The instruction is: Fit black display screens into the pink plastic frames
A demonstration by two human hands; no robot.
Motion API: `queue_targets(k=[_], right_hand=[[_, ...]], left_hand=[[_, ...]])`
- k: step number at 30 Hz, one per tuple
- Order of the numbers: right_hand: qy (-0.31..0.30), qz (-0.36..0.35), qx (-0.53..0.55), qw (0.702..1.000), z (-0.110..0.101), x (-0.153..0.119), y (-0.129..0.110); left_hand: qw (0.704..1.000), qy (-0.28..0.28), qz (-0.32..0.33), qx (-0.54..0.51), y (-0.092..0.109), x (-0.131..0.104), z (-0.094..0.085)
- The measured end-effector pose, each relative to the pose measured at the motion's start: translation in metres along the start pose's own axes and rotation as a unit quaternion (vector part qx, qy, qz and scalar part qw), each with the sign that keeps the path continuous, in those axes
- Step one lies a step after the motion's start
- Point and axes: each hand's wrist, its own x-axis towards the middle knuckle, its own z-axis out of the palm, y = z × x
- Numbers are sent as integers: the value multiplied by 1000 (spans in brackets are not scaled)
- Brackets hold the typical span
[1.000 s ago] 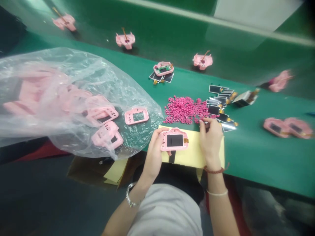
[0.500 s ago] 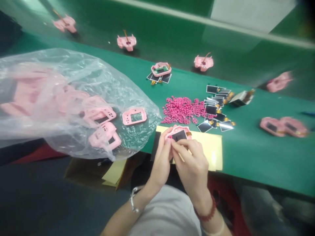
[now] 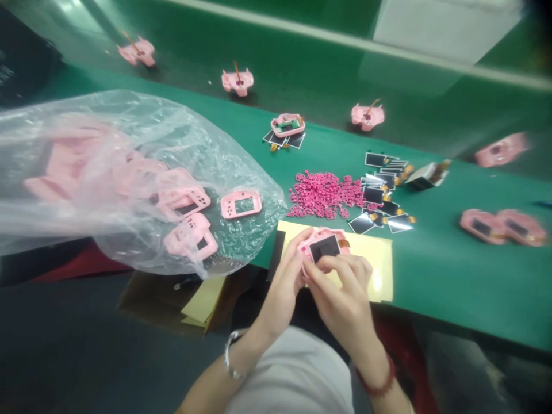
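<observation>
A pink plastic shell (image 3: 340,236) with a dark screen (image 3: 325,248) set in it is held over a yellow sheet (image 3: 376,270). My left hand (image 3: 282,287) grips the shell by its left side. My right hand (image 3: 345,293) has its thumb and fingertips pressed together at the shell's lower left part; anything between them is too small to tell. Just beyond the shell lies a heap of small magenta pieces (image 3: 321,194). Loose screens with orange flex strips (image 3: 374,194) lie to the right of that heap.
A clear plastic bag of pink shells (image 3: 103,167) covers the left of the green table (image 3: 431,259). At the back, a shell with a green board (image 3: 288,125) rests on screens. Two shells with screens (image 3: 502,226) lie right. Several pink parts (image 3: 367,116) line the back.
The view has shifted slightly. The held shell has turned and moved a little right, showing more of its screen. My right hand's fingertips have moved down along the shell's left part.
</observation>
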Motion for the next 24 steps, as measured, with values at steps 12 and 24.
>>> queue_targets(k=[12, 24], right_hand=[[135, 207, -363, 899, -95, -90, 181], [-123, 20, -152, 980, -16, 3, 145]], left_hand=[[608, 254, 183, 730, 101, 80, -134], [984, 0, -133, -120, 71, 45, -58]])
